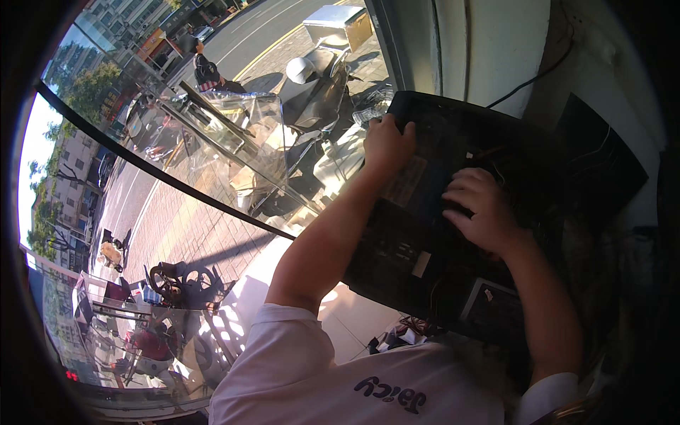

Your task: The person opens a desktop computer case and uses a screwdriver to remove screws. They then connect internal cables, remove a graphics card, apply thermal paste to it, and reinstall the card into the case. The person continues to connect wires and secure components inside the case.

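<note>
A large black case or casing (397, 241), too dark to name more exactly, lies tilted before me. My left hand (389, 145) grips its far left edge, fingers bent over the rim. My right hand (482, 209) is over its middle, fingers apart and slightly curved, the thumb away from them. Anything under that palm is lost in shadow. A small pale rectangular piece (421, 263) shows on the dark surface. Nearer my body is a dark flat rectangle with a light border (489, 304).
A dark panel (602, 142) leans by the wall on the right, below a black cable (538, 81). Glass panes (234, 134) stand to the left. Outside are a parked scooter (312, 85), a seated person (207, 71) and a paved walkway (191, 227). Small items (400, 336) lie below the casing.
</note>
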Tool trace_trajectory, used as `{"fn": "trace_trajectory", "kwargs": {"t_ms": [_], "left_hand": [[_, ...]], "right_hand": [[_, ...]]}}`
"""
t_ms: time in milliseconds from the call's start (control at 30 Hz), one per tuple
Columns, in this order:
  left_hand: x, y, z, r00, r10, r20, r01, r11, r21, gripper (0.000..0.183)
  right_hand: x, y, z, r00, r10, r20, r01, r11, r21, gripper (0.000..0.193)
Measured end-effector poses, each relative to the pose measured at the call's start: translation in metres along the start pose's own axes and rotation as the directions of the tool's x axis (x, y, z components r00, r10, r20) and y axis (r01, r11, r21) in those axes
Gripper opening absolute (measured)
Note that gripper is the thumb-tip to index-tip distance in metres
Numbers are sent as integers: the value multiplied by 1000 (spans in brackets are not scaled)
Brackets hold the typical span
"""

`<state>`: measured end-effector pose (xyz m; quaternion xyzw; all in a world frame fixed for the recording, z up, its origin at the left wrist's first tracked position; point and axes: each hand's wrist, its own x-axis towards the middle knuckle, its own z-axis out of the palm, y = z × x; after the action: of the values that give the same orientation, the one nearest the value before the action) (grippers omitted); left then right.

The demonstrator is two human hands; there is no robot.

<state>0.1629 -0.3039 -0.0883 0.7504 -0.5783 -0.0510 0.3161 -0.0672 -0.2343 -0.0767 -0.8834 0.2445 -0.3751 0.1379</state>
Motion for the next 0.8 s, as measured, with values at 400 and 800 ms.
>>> {"fn": "trace_trajectory", "kwargs": {"t_ms": [400, 800], "left_hand": [[-2, -1, 0, 943, 325, -73, -324, 946, 28, 39], [-70, 66, -2, 307, 925, 222, -821, 376, -430, 17]], "right_hand": [[-29, 43, -27, 816, 572, -84, -570, 820, 43, 44], [-13, 68, 5, 610, 722, 327, -762, 421, 493, 38]]}}
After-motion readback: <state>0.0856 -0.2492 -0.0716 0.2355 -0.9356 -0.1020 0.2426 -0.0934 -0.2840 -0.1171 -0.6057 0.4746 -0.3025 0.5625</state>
